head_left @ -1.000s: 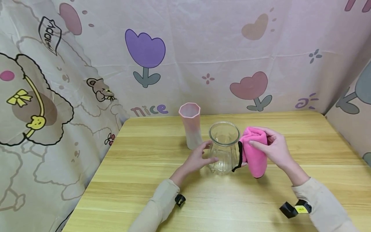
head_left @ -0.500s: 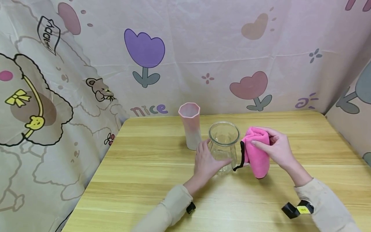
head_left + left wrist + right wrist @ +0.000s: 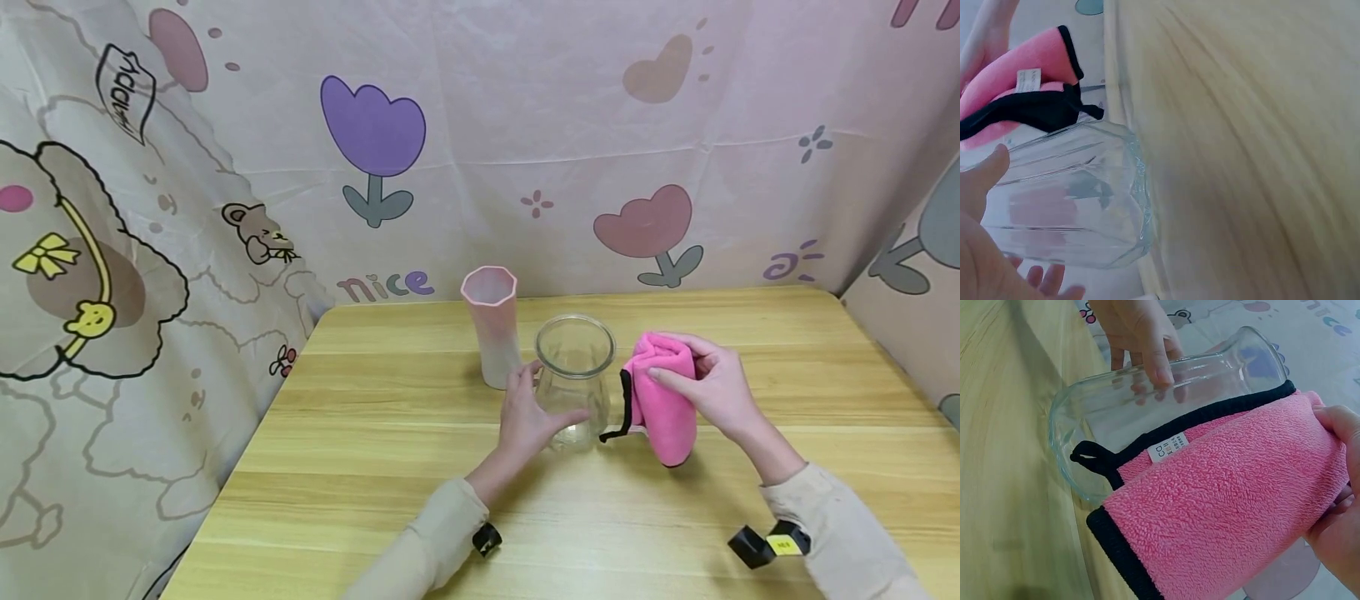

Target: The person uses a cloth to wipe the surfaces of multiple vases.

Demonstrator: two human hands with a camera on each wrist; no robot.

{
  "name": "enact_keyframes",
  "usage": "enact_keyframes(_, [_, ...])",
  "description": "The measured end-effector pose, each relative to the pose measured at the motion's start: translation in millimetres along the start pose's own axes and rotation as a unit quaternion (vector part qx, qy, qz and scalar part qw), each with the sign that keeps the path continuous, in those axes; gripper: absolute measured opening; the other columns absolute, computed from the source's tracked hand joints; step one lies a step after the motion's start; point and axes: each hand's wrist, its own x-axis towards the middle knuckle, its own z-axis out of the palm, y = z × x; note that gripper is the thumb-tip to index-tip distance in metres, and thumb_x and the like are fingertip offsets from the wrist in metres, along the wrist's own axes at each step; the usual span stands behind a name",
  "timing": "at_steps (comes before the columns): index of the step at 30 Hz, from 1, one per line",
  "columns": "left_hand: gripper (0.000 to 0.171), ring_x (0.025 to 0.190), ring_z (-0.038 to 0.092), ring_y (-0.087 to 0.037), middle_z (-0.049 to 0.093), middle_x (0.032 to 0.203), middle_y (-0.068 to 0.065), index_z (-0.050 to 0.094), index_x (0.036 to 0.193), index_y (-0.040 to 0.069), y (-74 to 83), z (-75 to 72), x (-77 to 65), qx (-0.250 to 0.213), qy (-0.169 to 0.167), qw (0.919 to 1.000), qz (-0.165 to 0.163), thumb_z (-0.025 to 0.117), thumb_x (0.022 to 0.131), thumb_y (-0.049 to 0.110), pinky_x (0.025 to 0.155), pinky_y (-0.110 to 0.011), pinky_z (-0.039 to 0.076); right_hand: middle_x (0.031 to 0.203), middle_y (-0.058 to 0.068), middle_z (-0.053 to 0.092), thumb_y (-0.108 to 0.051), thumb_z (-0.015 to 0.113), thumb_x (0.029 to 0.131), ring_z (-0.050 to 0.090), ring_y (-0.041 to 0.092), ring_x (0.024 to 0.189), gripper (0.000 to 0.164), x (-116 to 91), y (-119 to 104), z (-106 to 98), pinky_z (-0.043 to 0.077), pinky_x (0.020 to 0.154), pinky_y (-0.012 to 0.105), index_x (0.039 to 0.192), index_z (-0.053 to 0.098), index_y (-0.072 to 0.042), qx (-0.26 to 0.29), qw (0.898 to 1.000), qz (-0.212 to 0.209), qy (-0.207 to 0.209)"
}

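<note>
A clear glass vase [image 3: 576,392] with faceted sides stands upright on the table. My left hand [image 3: 525,421] holds it from the left, thumb across the front and fingers round the far side; the left wrist view shows the thumb and fingertips on either side of the glass vase [image 3: 1072,200]. In my right hand [image 3: 720,387] is a folded pink towel [image 3: 663,400], pinched near its top between thumb and fingers. The towel [image 3: 1229,500] has black edging, a hanging loop and a white label, and hangs just right of the vase. Some fingers are hidden behind the towel.
A tall pink-to-white vase [image 3: 495,333] with an octagonal rim stands behind and left of the glass one, close to my left fingertips. The wooden table [image 3: 360,467] meets a printed cloth backdrop [image 3: 480,150] at the back and left.
My left hand has moved right and wrapped further round the glass vase. Lately the vase has shifted slightly left. The towel has moved slightly right and down in my right hand.
</note>
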Motion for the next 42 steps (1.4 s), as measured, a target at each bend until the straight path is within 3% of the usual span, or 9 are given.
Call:
enact_keyframes(5, [0.093,0.11,0.048,-0.026,0.044,0.119,-0.005,0.041,0.133,0.011,-8.4,-10.0,5.8,-0.06,-0.047,0.997,-0.013,0.085,0.055,0.037,0.093,-0.044,0.042,0.103,-0.016,0.065,0.006,0.066,0.077,0.06,-0.001,0.091,0.042,-1.3,1.7,-0.2,0.05,0.071,0.013,0.118,0.058,-0.001,-0.001,1.0,0.005,-0.003])
enact_keyframes(12, [0.087,0.115,0.043,-0.021,0.044,0.125,-0.006,0.04,0.132,0.008,-23.2,-18.2,17.7,-0.111,-0.122,0.9862,0.013,0.083,0.06,0.033,0.098,-0.036,0.04,0.103,-0.021,0.063,0.001,0.067,0.078,0.06,-0.002,0.089,0.042,-3.3,2.5,0.3,0.051,0.071,0.014,0.119,0.056,0.001,-0.034,0.999,0.028,0.002])
enact_keyframes(18, [0.076,0.12,0.043,-0.024,0.045,0.13,-0.009,0.041,0.13,0.004,-32.0,-22.9,30.4,-0.193,-0.204,0.9595,0.017,0.081,0.066,0.014,0.101,-0.034,0.038,0.1,-0.021,0.063,0.0,0.068,0.078,0.061,-0.002,0.086,0.042,-5.3,3.2,1.3,0.051,0.067,0.015,0.119,0.057,0.001,-0.039,0.999,0.033,-0.001])
enact_keyframes(24, [0.073,0.129,0.035,-0.025,0.04,0.139,-0.01,0.038,0.136,0.005,-35.8,-26.4,41.5,-0.231,-0.288,0.9288,0.034,0.074,0.073,0.005,0.105,-0.035,0.031,0.101,-0.02,0.064,0.001,0.068,0.078,0.061,-0.001,0.087,0.041,-6.0,3.6,2.2,0.051,0.068,0.015,0.118,0.057,0.003,-0.031,0.999,0.03,-0.006])
enact_keyframes(28, [0.071,0.131,0.03,-0.024,0.034,0.142,-0.011,0.036,0.137,0.005,-38.2,-28.3,44.8,-0.242,-0.311,0.9181,0.04,0.07,0.075,0.003,0.107,-0.034,0.026,0.102,-0.019,0.064,0.003,0.067,0.078,0.061,-0.001,0.089,0.041,-7.1,5.3,2.8,0.051,0.069,0.015,0.118,0.057,0.003,-0.026,0.999,0.024,-0.017])
enact_keyframes(31, [0.07,0.133,0.027,-0.025,0.029,0.144,-0.014,0.034,0.138,0.003,-33.3,-34.4,41.9,-0.233,-0.316,0.9186,0.044,0.068,0.077,0.002,0.108,-0.036,0.024,0.102,-0.019,0.063,0.003,0.067,0.077,0.06,-0.002,0.09,0.042,-8.3,6.8,3.3,0.051,0.069,0.014,0.118,0.057,0.001,-0.026,0.999,0.019,-0.024])
enact_keyframes(38, [0.074,0.131,0.029,-0.027,0.031,0.143,-0.017,0.031,0.138,-0.001,-24.6,-42.6,24.2,-0.202,-0.255,0.9427,0.075,0.071,0.076,0.005,0.107,-0.042,0.027,0.098,-0.02,0.064,0.001,0.067,0.078,0.061,-0.001,0.084,0.042,-0.7,-3.1,-1.3,0.051,0.065,0.015,0.119,0.058,-0.004,-0.046,0.999,0.02,-0.014])
enact_keyframes(42, [0.074,0.13,0.031,-0.03,0.034,0.141,-0.019,0.033,0.136,-0.005,-8.7,-52.2,12.3,-0.182,-0.231,0.9529,0.075,0.072,0.074,0.003,0.105,-0.046,0.028,0.101,-0.017,0.064,0.004,0.068,0.077,0.061,0.0,0.085,0.044,10.0,-13.7,-3.5,0.051,0.067,0.014,0.119,0.058,-0.004,-0.036,0.999,-0.008,-0.014])
